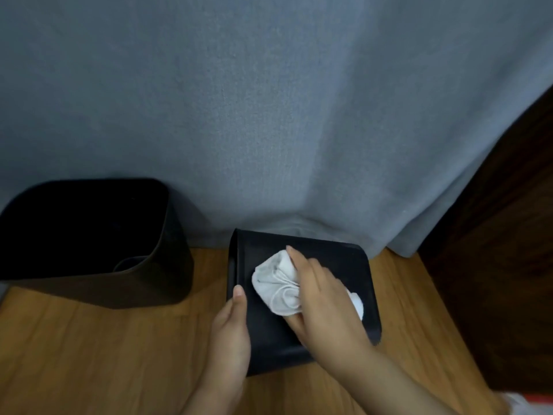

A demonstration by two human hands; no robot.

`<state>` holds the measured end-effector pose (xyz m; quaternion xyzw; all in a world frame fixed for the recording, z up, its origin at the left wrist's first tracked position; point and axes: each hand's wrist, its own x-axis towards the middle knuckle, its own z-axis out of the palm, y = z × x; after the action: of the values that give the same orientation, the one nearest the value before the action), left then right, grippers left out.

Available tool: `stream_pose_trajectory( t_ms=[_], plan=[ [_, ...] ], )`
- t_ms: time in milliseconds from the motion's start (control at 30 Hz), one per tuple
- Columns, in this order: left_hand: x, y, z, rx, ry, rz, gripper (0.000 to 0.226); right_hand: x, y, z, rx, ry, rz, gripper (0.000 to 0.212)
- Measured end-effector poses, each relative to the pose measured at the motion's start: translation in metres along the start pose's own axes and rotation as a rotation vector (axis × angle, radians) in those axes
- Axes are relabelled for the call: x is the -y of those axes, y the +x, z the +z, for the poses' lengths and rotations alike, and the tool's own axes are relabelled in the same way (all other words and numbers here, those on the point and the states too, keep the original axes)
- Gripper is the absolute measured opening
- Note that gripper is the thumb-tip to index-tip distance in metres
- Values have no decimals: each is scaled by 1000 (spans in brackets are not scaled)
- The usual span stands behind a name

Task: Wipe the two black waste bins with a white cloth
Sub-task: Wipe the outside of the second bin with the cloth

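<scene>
Right hand (317, 298) bunching the white cloth (276, 287), fingers curled over the wad and pressing it down onto the upturned base of the overturned black waste bin (299, 339). Left hand (232, 333) flat along that bin's rim at nine o'clock, fingers straight and together, steadying without curling round anything. Step in hand, by the look of it: wiping the underside of the first bin, cloth lying toward ten o'clock of the base, with the strip toward four o'clock partly hidden by the wrist. Next move likely calls for sweeping the wad on across the remaining panel, then turning the bin to reach its walls, with the left hand holding firm against sliding on the smooth floor.

Cloth directly beneath the right palm and fingertips, spilling out at nine o'clock of the hand; a small fold showing again at three o'clock.

Second black waste bin (89, 241) upright and open-mouthed, well apart at nine o'clock, not yet touched. Grey curtain (269, 115) hanging behind at twelve o'clock, hem touching the overturned bin. Wooden floor (89, 354) beneath; dark wooden panel (493, 265) at three o'clock.
</scene>
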<state>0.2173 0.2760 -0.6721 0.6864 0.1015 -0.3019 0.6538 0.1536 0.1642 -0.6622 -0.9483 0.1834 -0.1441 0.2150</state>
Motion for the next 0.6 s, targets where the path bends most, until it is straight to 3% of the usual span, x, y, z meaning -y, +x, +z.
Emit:
stream_pose_trajectory(
  t_ms=[133, 367, 600],
  plan=[
    [1, -1, 6, -14, 36, 58, 34, 24, 25, 2, -63, 49, -24, 67],
    [8, 0, 0, -58, 134, 178, 39, 18, 44, 28, -92, -132, 57, 57],
    [16, 3, -6, -97, 149, 156, 41, -61, 53, 10, 2, -194, 432, 45]
  ],
)
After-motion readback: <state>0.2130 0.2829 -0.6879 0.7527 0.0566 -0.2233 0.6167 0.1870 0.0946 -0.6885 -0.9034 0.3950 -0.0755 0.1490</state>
